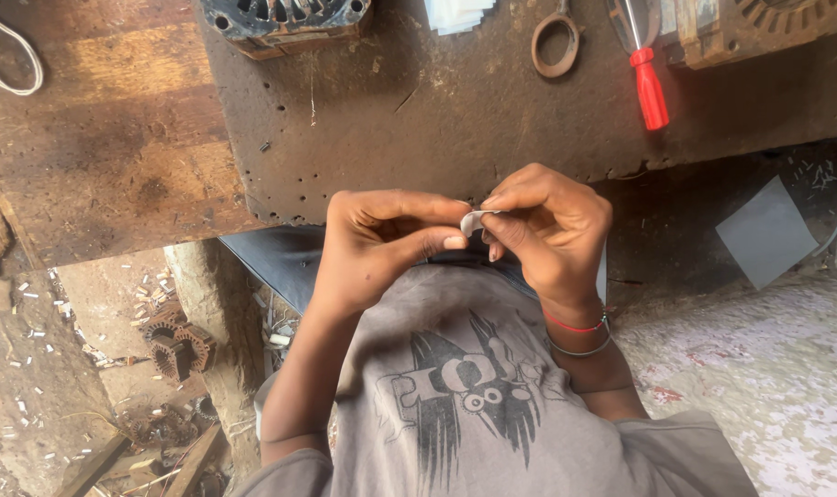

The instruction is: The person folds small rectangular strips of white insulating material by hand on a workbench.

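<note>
Desk (455, 120): worn, pitted; edge just beyond hands.
Left hand (382, 244): pinched on white strip (475, 219).
Right hand (547, 230): pinching same strip.
Strip: small, curled, pale.

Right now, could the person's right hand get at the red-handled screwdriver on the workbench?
Probably yes. The red-handled screwdriver lies in the open on the workbench, with bare surface between it and the right hand. But both hands are pinching a small white strip, so the right would have to let go first.

looks like a motor repair workshop, battered, stained wooden workbench (418, 129), motor stator housing (285, 20) at the far edge, red-handled screwdriver (649, 83) far right, metal ring (555, 44) beside it, stator cores (174, 345) and scraps on the dirt floor (32, 387) near left
</note>
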